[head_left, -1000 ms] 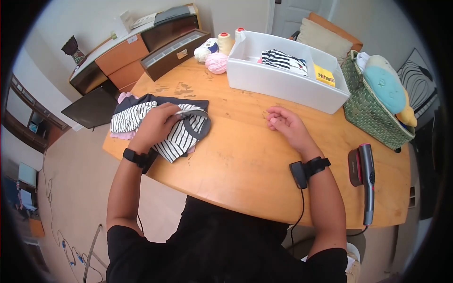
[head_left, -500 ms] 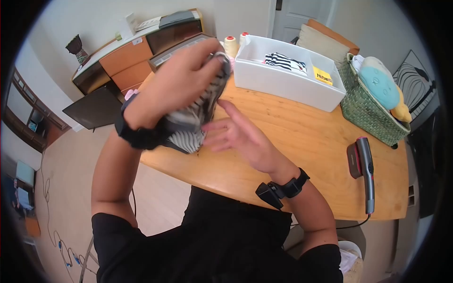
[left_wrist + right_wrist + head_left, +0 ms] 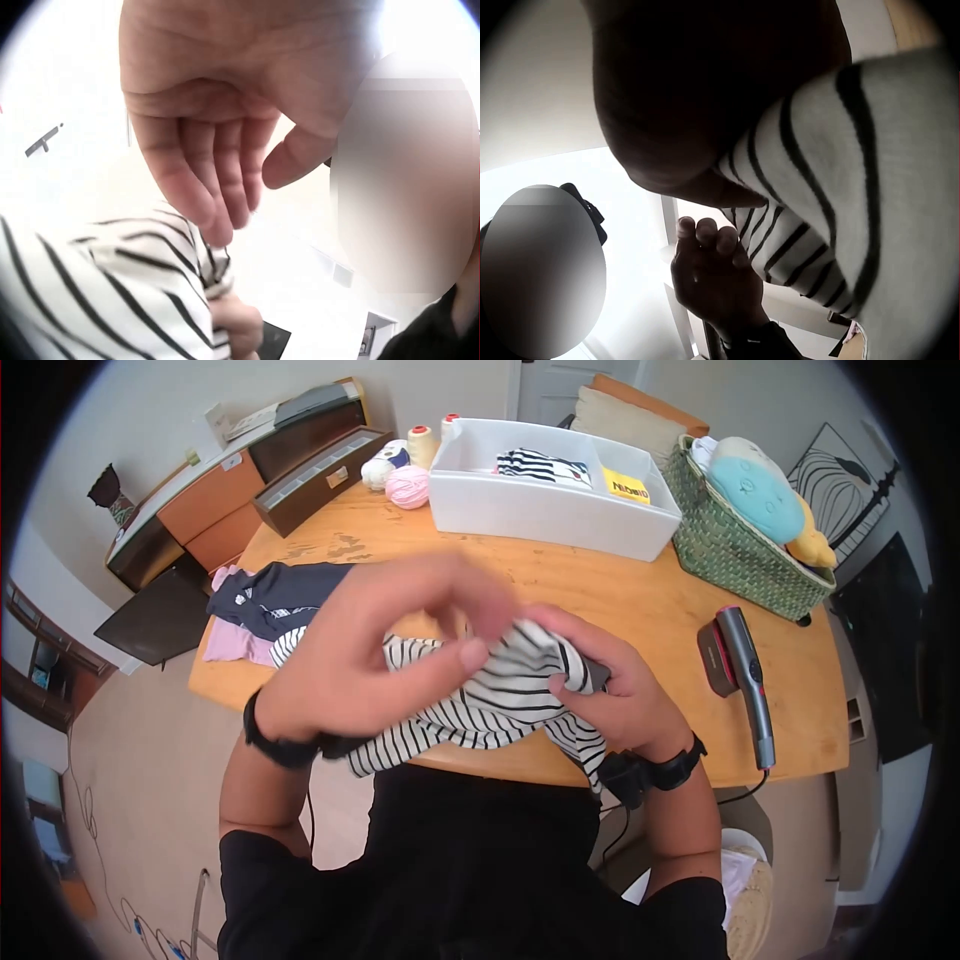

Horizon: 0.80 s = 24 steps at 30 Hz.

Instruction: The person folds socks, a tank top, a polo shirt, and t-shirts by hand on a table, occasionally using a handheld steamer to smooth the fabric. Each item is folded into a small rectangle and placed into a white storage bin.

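A white shirt with black stripes and a dark grey band [image 3: 505,685] hangs bunched over the table's front edge, in front of my body. My right hand [image 3: 625,695] grips its right end, thumb on top of the cloth. In the right wrist view the striped cloth [image 3: 810,172] drapes down from that hand. My left hand [image 3: 370,650] hovers over the shirt's left part, blurred, with fingers bent and thumb apart. The left wrist view shows that hand's fingers [image 3: 199,172] loosely curved with nothing between them, close over the cloth. Part of the shirt is hidden behind the left hand.
At the table's left lie a dark garment [image 3: 270,600] and a pink one [image 3: 235,643]. A white divided bin [image 3: 550,515] with folded clothes stands at the back, beside yarn balls [image 3: 408,487]. A green basket [image 3: 735,555] and a handheld steamer [image 3: 745,685] are to the right.
The striped shirt has been lifted off the clothes at the left and brought to the middle front. My right hand has taken hold of it; my left hand has let go.
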Each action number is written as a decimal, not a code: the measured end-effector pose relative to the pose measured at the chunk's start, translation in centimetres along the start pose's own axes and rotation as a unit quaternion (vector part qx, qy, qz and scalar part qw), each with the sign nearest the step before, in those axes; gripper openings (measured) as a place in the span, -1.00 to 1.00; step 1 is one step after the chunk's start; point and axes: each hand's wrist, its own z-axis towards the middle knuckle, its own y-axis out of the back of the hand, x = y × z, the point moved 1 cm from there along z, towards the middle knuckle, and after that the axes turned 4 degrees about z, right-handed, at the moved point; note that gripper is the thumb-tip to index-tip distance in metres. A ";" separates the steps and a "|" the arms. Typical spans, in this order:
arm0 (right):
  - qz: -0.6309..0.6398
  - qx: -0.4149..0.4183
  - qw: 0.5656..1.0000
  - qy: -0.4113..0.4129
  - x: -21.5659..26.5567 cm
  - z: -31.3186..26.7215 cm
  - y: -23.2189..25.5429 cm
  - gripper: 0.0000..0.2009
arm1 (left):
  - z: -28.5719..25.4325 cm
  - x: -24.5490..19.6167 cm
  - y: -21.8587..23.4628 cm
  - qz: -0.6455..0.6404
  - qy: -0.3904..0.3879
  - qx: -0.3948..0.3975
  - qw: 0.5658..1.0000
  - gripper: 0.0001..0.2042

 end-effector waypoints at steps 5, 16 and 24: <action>0.013 0.211 0.977 -0.025 4.0 -0.5 2.4 -0.57 | 2.4 5.9 -4.4 -0.205 -0.014 0.268 0.941 -0.25; -0.266 0.144 0.953 -0.006 11.2 -5.2 6.3 -0.36 | 1.0 2.2 -4.1 -0.060 0.049 0.305 0.949 -0.51; -0.323 -0.120 0.938 -0.034 9.7 -7.0 7.5 -0.50 | -1.6 2.7 -4.2 -0.120 -0.038 0.181 0.975 -0.75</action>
